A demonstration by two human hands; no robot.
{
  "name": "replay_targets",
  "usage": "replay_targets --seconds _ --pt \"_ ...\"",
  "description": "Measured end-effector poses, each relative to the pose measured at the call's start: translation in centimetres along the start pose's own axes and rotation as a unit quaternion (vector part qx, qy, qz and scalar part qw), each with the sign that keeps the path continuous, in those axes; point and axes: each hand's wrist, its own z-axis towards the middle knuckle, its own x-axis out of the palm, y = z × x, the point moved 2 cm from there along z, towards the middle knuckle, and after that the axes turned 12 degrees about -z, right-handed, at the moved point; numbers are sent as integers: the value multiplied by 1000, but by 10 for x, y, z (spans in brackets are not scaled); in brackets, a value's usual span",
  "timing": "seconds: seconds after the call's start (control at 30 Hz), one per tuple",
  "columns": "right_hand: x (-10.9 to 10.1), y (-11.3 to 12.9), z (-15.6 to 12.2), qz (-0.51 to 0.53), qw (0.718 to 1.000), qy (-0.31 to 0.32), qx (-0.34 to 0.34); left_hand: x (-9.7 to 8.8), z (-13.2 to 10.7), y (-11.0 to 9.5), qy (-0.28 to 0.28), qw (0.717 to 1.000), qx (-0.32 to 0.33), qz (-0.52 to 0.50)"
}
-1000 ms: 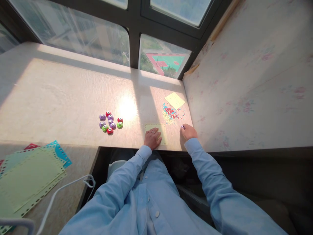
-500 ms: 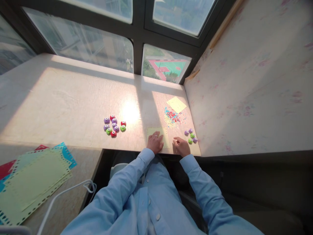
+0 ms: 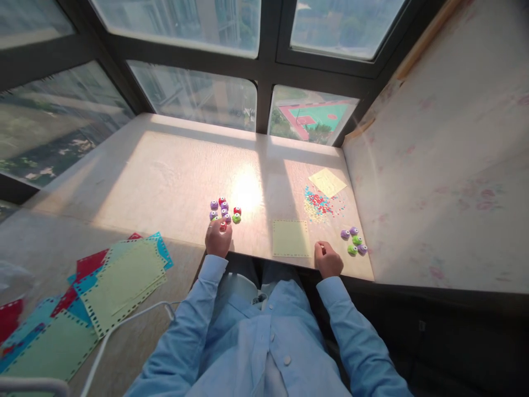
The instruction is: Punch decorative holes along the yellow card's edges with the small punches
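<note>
My left hand (image 3: pixel 218 241) has its fingertips closed around a red craft punch (image 3: pixel 223 226) at the near edge of a cluster. Beside it lie several more small punches in purple, red and green, among them a green craft punch (image 3: pixel 236 218). My right hand (image 3: pixel 329 259) is a closed fist resting near the table's front edge; whatever it may hold is hidden. Between my hands lies a pale yellow sheet of paper (image 3: pixel 290 239) with small holes punched along its edges. Right of my right hand is a second group of punches, with a green craft punch (image 3: pixel 357 240) among them.
Paper confetti (image 3: pixel 319 204) in red, blue and yellow lies beyond the sheet, beside a yellow paper square (image 3: pixel 328 182). More punched sheets (image 3: pixel 124 281) overlap on the left surface, near a white cable (image 3: pixel 124 325). A papered wall (image 3: pixel 446 193) bounds the right.
My left hand has left the yellow sheet and moved left to the punch cluster, closing on a red one. My right fist stays beside the sheet. The view has turned left.
</note>
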Motion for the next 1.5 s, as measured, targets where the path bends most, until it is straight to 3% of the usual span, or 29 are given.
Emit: replay_targets --seconds 0.23,0.47,0.7,0.87,1.1,1.3,1.5 --pt "-1 -1 4 4 999 -35 17 -8 19 17 77 990 -7 114" --pt "5 1 1 -3 998 -61 27 -8 17 30 93 990 -7 107" --pt "8 -1 1 -20 997 -69 3 1 9 28 82 994 -24 71" --pt "8 -4 4 -18 998 -56 -8 13 -7 23 71 996 -40 20" --pt "3 -9 7 3 999 -6 -37 32 -28 3 146 989 -17 -19" --pt "4 -13 12 60 996 52 -27 66 -45 -27 211 976 49 -9" --pt "17 -10 8 154 984 65 -57 93 -50 -41 210 975 66 -12"
